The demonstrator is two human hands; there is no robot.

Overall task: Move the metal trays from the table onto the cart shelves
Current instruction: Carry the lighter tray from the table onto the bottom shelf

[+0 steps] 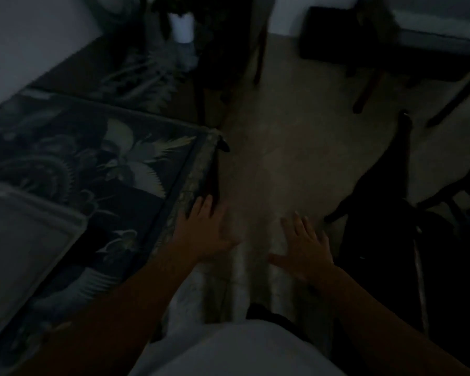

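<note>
In the dim head view one tray (25, 240) shows, lying at the lower left of the frame on the patterned table (136, 191); no cart can be made out. It looks like thin, stiff, light metal with a raised rim, likely slick, so best taken by opposite rims. Left hand (201, 234) and right hand (307, 251), both at lower centre, are spread flat and hold nothing

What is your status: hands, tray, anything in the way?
Left hand and right hand open, no grip on anything. One metal tray on the patterned table, untouched. Dark chair close on the right.
</note>
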